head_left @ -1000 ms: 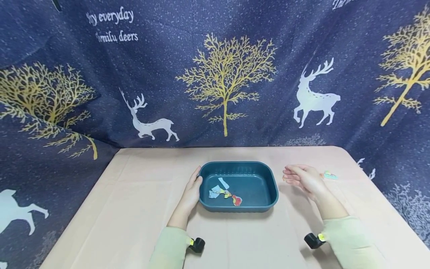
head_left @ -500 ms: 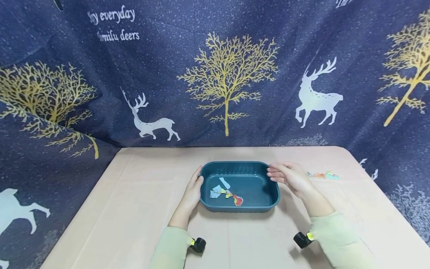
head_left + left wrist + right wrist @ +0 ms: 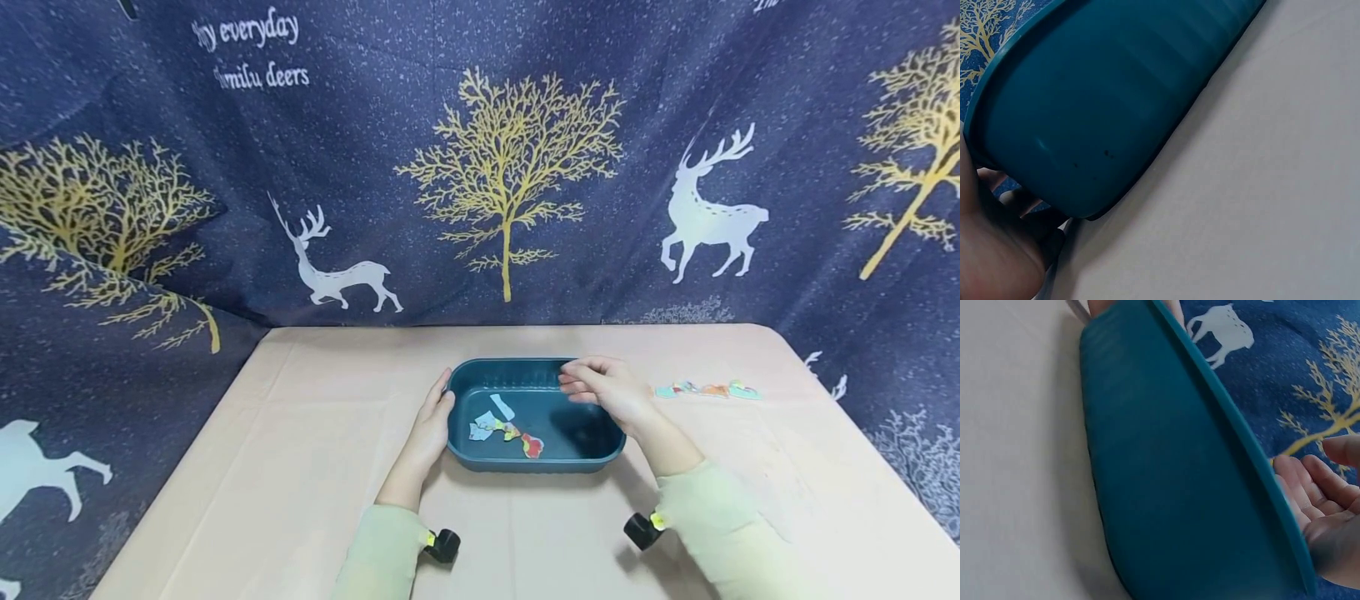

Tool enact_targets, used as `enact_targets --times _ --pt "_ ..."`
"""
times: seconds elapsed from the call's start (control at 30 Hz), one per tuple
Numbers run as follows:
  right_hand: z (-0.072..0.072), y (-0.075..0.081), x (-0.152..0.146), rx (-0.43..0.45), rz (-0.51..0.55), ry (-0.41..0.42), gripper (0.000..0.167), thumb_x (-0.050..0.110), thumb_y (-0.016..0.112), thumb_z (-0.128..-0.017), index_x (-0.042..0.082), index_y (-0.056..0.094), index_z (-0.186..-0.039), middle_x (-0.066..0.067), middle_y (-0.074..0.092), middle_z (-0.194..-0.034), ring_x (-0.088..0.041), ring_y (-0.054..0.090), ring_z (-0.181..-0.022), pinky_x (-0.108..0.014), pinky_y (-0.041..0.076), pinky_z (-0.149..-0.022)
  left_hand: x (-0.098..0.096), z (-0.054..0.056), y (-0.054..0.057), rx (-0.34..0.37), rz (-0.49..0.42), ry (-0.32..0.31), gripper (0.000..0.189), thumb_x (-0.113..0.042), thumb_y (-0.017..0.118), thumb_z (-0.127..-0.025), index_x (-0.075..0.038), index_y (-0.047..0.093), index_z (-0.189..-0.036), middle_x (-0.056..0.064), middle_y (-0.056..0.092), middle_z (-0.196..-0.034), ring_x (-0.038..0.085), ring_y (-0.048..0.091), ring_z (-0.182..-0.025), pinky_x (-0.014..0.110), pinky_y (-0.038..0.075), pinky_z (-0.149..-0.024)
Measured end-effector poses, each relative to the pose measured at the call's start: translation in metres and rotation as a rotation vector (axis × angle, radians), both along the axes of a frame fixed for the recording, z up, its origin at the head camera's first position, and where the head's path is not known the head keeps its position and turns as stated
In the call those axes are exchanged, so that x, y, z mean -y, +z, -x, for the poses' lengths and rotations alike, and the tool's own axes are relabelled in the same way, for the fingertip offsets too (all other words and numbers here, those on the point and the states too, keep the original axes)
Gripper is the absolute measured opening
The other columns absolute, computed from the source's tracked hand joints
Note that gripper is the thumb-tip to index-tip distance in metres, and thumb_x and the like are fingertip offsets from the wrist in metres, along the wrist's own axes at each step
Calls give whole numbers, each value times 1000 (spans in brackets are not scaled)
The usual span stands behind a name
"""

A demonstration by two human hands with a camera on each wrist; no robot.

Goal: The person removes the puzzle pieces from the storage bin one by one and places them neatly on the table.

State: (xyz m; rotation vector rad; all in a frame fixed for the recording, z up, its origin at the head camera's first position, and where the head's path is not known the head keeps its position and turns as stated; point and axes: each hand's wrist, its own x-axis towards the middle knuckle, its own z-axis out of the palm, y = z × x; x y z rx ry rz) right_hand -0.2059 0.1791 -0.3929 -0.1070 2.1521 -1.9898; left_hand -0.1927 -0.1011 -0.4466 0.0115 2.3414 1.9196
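Observation:
A dark teal plastic tub stands on the table, rounded at the corners. At its left end my left hand grips the wall, thumb near the rim and fingers outside; the left wrist view shows these fingers curled by the tub's end. My right hand is above the tub's far right part, with no thing visible in its fingers. In the right wrist view its thumb is apart from the loosely bent fingers. Inside the tub lie a white paper strip, a pale blue scrap and a red scrap.
Right of the tub, several colourful paper scraps form a row on the beige tabletop. Behind the table hangs a blue cloth with trees and deer. A black wrist camera sits below the right sleeve.
My right hand has moved left from beside the tub to over its inside, uncovering more of the scrap row. The left hand, the tub and the scraps in it look unchanged.

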Motion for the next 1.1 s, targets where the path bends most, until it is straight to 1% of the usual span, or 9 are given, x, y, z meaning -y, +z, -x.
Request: enact_targets --times 0.1,0.23,0.4,0.47,0.63,0.67,0.9,1.0,1.1 --pt "1 -3 10 -8 -28 16 44 22 56 -96 -14 51 -121 -1 70 -92 -16 70 -88 -30 58 -80 -1 -7 14 0 3 -6 48 -20 28 -104 -14 21 -152 12 18 -158 35 11 -146 56 10 -118" --pt "2 -8 22 -9 -66 35 41 22 55 -96 -13 53 -120 -18 68 -103 -21 70 -89 -28 59 -77 -3 -14 26 2 13 -7 48 -20 27 -104 -13 21 -152 12 18 -158 35 12 -146 54 11 -118" --pt "6 -13 35 -39 -118 78 41 21 55 -96 -13 55 -119 -29 64 -111 -30 69 -93 -30 59 -77 -4 -15 29 3 3 -6 48 -20 28 -104 -13 21 -152 12 18 -158 35 12 -146 54 10 -118" --pt "7 -14 39 -64 -149 102 39 20 55 -96 -12 56 -117 -30 63 -111 -31 69 -93 -32 59 -78 -3 -10 18 -2 1 -1 48 -23 29 -104 -16 22 -152 10 18 -158 34 11 -146 54 10 -118" --pt "12 -20 49 -127 -229 147 34 17 57 -94 -12 60 -112 -29 65 -105 -27 70 -86 -34 60 -75 0 4 -9 -19 4 13 49 -29 30 -104 -21 23 -151 4 19 -159 30 12 -147 54 9 -118" --pt "13 -21 50 -140 -250 153 33 17 59 -93 -11 61 -110 -28 66 -102 -26 70 -84 -34 60 -74 0 5 -10 -19 3 13 49 -30 30 -104 -21 23 -151 4 19 -159 30 12 -147 54 9 -119" --pt "16 -31 54 -245 -474 188 19 21 64 -90 5 70 -98 -10 70 -80 -22 65 -70 -27 55 -59 -1 7 -11 -21 -4 11 49 -28 30 -104 -20 22 -152 4 19 -159 29 12 -147 52 10 -119" --pt "16 -33 54 -274 -542 223 15 21 64 -90 10 71 -96 -2 68 -83 -15 61 -71 -25 52 -62 -1 5 -6 -9 -13 10 48 -26 30 -104 -18 23 -151 5 19 -159 30 11 -147 52 9 -119" --pt "15 -35 56 -314 -585 278 15 20 65 -89 9 71 -98 1 69 -90 -8 60 -76 -25 53 -68 -2 -1 6 1 -20 1 48 -21 29 -104 -14 22 -151 9 19 -158 32 11 -147 53 9 -119"
